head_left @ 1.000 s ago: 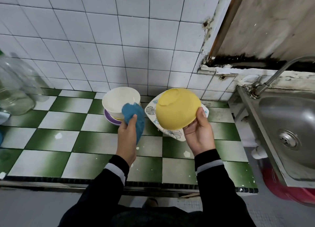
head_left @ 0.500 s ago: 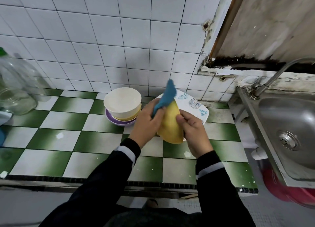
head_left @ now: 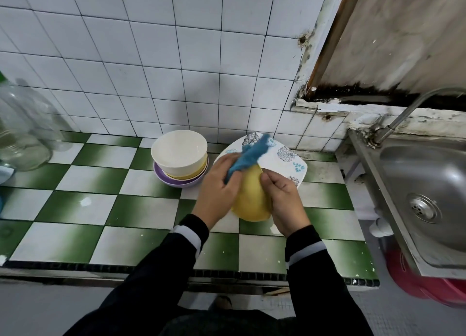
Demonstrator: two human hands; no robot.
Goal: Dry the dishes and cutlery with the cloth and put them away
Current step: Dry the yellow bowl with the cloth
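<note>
A: Light's even and cool, quite diffuse; the white wall tiles (head_left: 196, 65) are bright with no hard glare.
B: Shadows?
A: Faint ones, under the stacked bowls (head_left: 180, 156) and on the wall behind the clear bottle (head_left: 25, 123). A dull sheen on the steel sink (head_left: 428, 184).
B: Sharp?
A: Mostly. The blue cloth (head_left: 252, 154) is smeared with motion, the tile lines bow toward the edges, and the corners go soft.

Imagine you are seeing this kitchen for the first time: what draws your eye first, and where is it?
The yellow bowl at the centre, held on edge by the right hand while the left hand presses a blue cloth to it. Behind sits a leaf-patterned plate, with a stack of bowls to its left on the green-and-white checked counter. A steel sink fills the right edge.
</note>
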